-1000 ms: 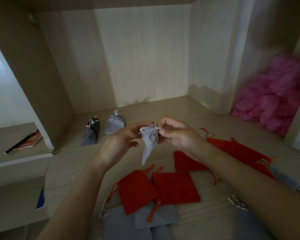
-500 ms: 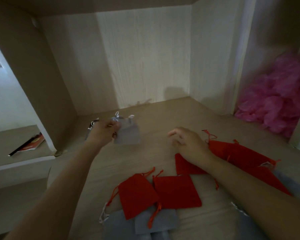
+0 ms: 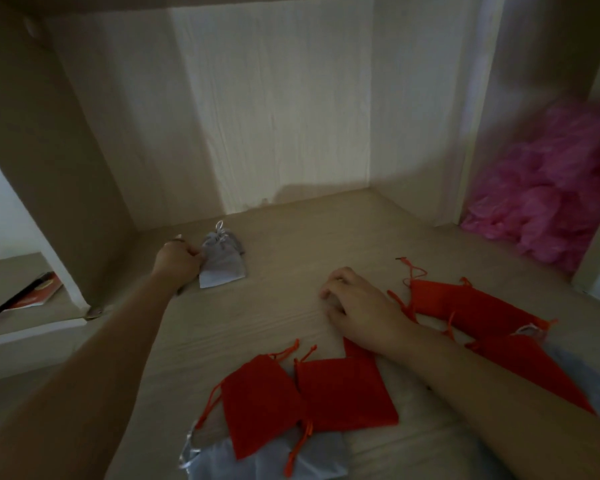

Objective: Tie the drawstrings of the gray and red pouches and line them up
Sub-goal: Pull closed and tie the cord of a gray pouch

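Note:
A tied gray pouch (image 3: 222, 268) lies on the wooden shelf floor (image 3: 291, 244) near the back left corner. My left hand (image 3: 177, 261) is at its left edge, fingers curled onto the fabric. Just behind it another gray pouch (image 3: 237, 241) peeks out. My right hand (image 3: 361, 306) rests on the shelf with loosely curled fingers and holds nothing. Untied red pouches lie in front: two side by side (image 3: 260, 400) (image 3: 343, 393), and others to the right (image 3: 465, 303). Flat gray pouches (image 3: 267, 459) lie under the front red ones.
The shelf compartment is closed in by a left wall (image 3: 49, 168), a back wall (image 3: 274, 116) and a right partition (image 3: 471, 133). Pink crumpled plastic (image 3: 551, 209) fills the compartment to the right. A thin book (image 3: 32, 296) lies on a lower ledge at left.
My hands parted. The left hand carried the tied gray pouch to the back left and set it on the shelf by the earlier ones. My right hand dropped onto the shelf.

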### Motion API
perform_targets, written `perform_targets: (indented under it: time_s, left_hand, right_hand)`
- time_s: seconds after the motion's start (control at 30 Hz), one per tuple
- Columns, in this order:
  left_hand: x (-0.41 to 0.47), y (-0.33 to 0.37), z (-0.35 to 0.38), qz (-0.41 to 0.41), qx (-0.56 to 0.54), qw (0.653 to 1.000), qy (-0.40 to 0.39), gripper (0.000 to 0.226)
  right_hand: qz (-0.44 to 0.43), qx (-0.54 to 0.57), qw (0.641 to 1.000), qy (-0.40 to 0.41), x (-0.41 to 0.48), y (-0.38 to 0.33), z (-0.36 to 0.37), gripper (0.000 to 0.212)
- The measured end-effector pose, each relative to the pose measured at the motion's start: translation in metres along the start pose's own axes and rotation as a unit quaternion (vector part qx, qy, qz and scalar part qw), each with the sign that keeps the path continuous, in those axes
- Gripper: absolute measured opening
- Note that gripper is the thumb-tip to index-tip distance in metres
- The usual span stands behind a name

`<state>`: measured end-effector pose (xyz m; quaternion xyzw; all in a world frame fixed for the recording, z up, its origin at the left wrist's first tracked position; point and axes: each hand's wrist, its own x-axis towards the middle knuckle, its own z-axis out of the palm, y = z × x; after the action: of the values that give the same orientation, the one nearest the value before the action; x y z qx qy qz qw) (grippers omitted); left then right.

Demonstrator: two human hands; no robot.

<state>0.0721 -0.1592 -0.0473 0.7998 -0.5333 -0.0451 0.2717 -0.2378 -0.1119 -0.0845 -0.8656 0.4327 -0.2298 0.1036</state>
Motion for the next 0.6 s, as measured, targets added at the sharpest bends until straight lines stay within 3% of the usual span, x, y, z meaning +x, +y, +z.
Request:
perform_targets:
  time_s: [0.17,0.23,0.33,0.43,0.5,0.6]
  left_hand:
    - [-0.017,0.014,-0.016,0.033,0.012,0.998,0.048,0.018]
    - [-0.029,0.022,-0.030,0.065,0.021,0.997,0.033,0.016]
    - [-0.073,0.039,-0.052,0.096,-0.007,0.983,-0.156,0.013]
    - [-0.137,0.050,-0.071,0.109,-0.018,0.927,-0.359,0.039]
    - [-0.170,0.049,-0.082,0.108,0.030,0.901,-0.420,0.068]
    - [-0.205,0.034,-0.093,0.110,0.143,0.893,-0.411,0.071]
  right_hand:
    - [0.002,-0.010,1.000,0.009,0.001,0.001,0.000,0.025]
    - [-0.003,-0.015,1.000,0.005,0.000,0.001,0.000,0.024]
    - [-0.008,-0.011,1.000,-0.006,0.000,-0.001,-0.001,0.021]
    - [-0.017,0.081,0.996,0.020,0.000,-0.012,-0.007,0.017]
    - [-0.024,0.188,0.982,0.003,-0.001,-0.025,-0.017,0.017]
    - [-0.062,0.298,0.944,-0.125,-0.007,-0.050,-0.030,0.015]
